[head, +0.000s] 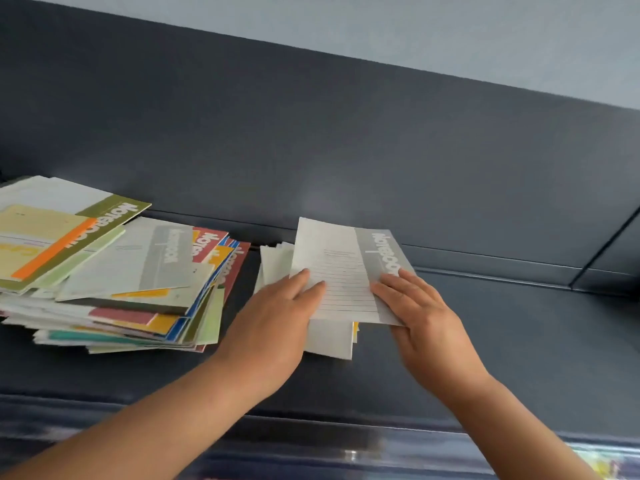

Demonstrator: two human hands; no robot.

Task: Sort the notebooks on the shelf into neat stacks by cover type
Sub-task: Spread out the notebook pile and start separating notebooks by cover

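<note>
Holding: one grey-banded notebook [341,271], cover up, NOTEBOOK printed along its grey band, tilted over the small stack [329,341] in the middle of the shelf [519,341].
Left grip: the left hand [277,317] lies with straight fingers flat on the notebook's left edge, not clasped round it; its thumb is hidden.
Right grip: the right hand [420,306] pinches the notebook's near right corner, fingers on top of the grey band and the corner lying over the thumb side.
Hands counted: two, both on the same notebook.
Piles counted: two, the small stack and a loose pile [104,289] to its left, with a strip of bare shelf between them.
Small stack: several pale covers, fanned at the far left edge; the exact number cannot be told. One yellow edge shows at its near right side.
Loose pile: many notebooks lying askew, too many edges to count. Readable on top are one olive-banded notebook [114,216], one orange-striped cream cover [41,237] lying on it, one second grey-banded cover [138,261] and two red covers [211,242] at the far right.
Behind: one dark back panel [311,133] rising from the shelf.
</note>
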